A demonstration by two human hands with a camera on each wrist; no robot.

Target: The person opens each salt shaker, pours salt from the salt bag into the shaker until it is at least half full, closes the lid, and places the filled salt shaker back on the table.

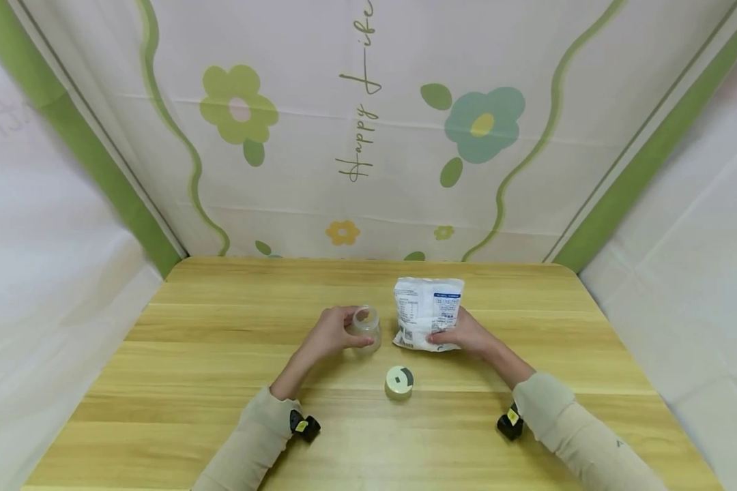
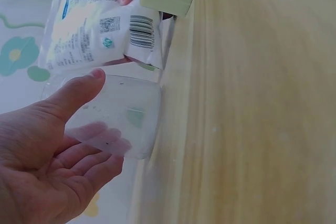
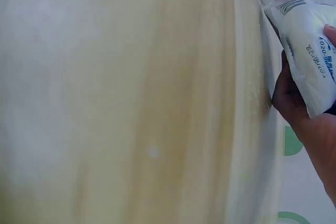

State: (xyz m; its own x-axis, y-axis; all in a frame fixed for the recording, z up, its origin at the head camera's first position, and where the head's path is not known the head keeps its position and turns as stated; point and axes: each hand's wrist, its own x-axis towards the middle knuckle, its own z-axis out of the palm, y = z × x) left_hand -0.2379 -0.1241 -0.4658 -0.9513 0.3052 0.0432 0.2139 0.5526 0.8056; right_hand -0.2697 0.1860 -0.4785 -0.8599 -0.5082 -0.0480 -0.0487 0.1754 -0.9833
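Note:
A clear jar (image 1: 366, 335) without a lid stands upright on the table. My left hand (image 1: 334, 333) holds it from the left, thumb on the near side and fingers round the far side; in the left wrist view the fingers (image 2: 100, 169) show partly through the jar wall (image 2: 142, 98). Just right of the jar, my right hand (image 1: 467, 334) grips a white printed plastic packet (image 1: 426, 314) by its lower right part, thumb across the front. The packet's barcode end (image 2: 142, 32) is low, near the tabletop. What the packet contains is hidden.
A pale green round lid-like piece (image 1: 399, 383) with ribbed sides sits on the wooden table (image 1: 221, 382), nearer to me than the jar. Behind the table hangs a flower-printed cloth (image 1: 374, 198). White cloth walls (image 1: 49, 239) stand at both sides.

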